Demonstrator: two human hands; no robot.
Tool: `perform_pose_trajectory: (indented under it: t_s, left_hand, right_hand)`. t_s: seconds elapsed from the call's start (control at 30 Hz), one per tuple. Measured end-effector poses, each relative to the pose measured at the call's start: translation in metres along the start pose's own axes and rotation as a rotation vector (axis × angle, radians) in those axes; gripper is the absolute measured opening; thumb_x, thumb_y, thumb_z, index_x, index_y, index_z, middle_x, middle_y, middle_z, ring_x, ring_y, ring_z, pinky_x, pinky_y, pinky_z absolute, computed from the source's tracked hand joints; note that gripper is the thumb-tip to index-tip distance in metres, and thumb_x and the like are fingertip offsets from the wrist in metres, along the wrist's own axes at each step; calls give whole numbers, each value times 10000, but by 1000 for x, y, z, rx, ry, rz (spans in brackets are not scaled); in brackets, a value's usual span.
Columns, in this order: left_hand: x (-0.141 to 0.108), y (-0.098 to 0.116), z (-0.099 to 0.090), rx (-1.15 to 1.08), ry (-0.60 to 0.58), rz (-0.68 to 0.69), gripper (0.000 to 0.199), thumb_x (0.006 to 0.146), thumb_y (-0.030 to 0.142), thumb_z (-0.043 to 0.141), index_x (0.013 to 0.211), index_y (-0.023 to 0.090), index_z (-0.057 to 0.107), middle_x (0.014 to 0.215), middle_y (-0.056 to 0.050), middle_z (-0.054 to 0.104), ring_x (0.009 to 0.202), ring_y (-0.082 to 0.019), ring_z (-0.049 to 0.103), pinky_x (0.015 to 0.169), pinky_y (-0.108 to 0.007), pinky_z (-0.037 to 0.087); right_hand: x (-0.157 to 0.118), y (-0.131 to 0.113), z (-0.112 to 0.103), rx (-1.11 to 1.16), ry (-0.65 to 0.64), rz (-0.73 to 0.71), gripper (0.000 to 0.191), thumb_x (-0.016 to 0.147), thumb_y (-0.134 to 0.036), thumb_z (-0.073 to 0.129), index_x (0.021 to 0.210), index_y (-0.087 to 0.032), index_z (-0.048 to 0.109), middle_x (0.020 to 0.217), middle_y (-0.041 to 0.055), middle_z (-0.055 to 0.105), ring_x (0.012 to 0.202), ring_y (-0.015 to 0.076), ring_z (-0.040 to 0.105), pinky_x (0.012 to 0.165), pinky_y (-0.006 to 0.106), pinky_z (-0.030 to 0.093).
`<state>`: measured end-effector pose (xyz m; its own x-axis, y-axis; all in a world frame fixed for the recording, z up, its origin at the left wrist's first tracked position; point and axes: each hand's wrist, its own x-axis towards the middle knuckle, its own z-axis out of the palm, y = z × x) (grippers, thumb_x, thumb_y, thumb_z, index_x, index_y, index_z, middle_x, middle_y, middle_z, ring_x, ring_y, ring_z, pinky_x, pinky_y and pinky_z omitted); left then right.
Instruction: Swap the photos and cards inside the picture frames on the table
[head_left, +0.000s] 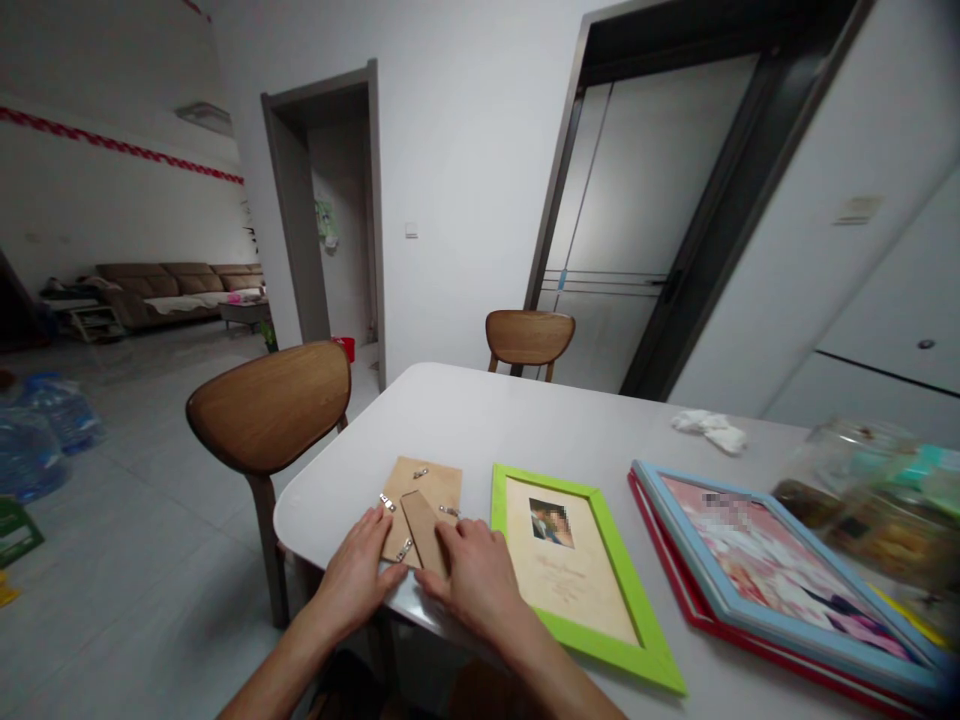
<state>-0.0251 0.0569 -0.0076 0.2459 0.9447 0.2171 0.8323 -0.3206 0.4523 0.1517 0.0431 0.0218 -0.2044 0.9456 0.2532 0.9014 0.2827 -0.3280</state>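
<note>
A tan backing board (441,480) with metal clips and a folded stand flap (424,530) lies near the white table's front left edge. My left hand (361,565) rests on the board's lower left side, its fingers close together. Against the flap and the board's right side is my right hand (474,572), thumb near the lower edge. Both hands touch the board from either side. Just right of them lies a lime green frame (615,560) with a cream mat and a small photo.
A light blue frame (697,545) lies on a red frame (667,550) at the right. Beyond are a crumpled white tissue (711,430) and glass jars (885,525). Wooden chairs (274,405) stand at the left and behind the white table (480,410).
</note>
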Motion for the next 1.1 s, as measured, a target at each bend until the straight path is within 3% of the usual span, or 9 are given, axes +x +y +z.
perform_pose_trajectory:
  t_s: [0.17, 0.3, 0.4, 0.53, 0.73, 0.87, 1.1]
  left_hand:
    - [-2, -5, 4, -6, 10, 13, 521, 684, 294, 547, 1169, 149, 425, 1289, -129, 372, 1192, -234, 319, 982, -403, 268]
    - [-2, 1, 4, 0, 63, 139, 495, 722, 283, 535, 1181, 155, 401, 1313, -121, 334, 1214, -234, 273, 980, -420, 276]
    - [3, 23, -3, 18, 138, 240, 484, 750, 227, 512, 1205, 152, 364, 1324, -122, 312, 1236, -216, 219, 994, -412, 262]
    - [14, 67, -17, -3, 164, 317, 662, 668, 184, 607, 1248, 163, 289, 1337, -130, 283, 1242, -247, 190, 994, -441, 260]
    - [27, 119, -29, -126, 157, 402, 840, 535, 73, 671, 1261, 161, 259, 1355, -149, 230, 1249, -273, 138, 1001, -462, 230]
    - [29, 141, -8, -241, 94, 380, 874, 499, 79, 696, 1263, 108, 272, 1354, -178, 209, 1249, -287, 133, 1005, -453, 225]
    - [21, 166, 65, -488, -38, 289, 840, 536, 179, 701, 1261, 61, 294, 1339, -206, 221, 1238, -308, 169, 1006, -470, 205]
  right_hand:
    - [7, -7, 12, 217, 40, -1, 384, 633, -196, 526, 1016, -163, 525, 942, 86, 523, 884, 194, 488, 794, 306, 377]
    - [4, -2, -12, 362, 153, -8, 399, 626, -153, 498, 1023, -144, 531, 953, 81, 524, 866, 166, 506, 811, 281, 394]
    - [-4, 5, -43, 337, 221, -35, 356, 619, -184, 520, 971, -151, 561, 948, 82, 544, 876, 176, 514, 814, 299, 405]
    - [-17, 23, -81, 284, 321, 12, 293, 619, -246, 541, 901, -184, 595, 913, 68, 590, 852, 193, 540, 793, 339, 424]
    - [-36, 51, -115, 313, 443, 68, 289, 601, -331, 561, 864, -219, 607, 932, 53, 609, 874, 207, 547, 803, 356, 432]
    - [-46, 74, -129, 277, 435, 109, 300, 554, -344, 578, 832, -239, 622, 914, 45, 622, 888, 226, 551, 825, 371, 419]
    - [-65, 125, -132, 160, 219, 198, 291, 534, -351, 570, 793, -239, 639, 909, 54, 627, 868, 230, 557, 816, 371, 421]
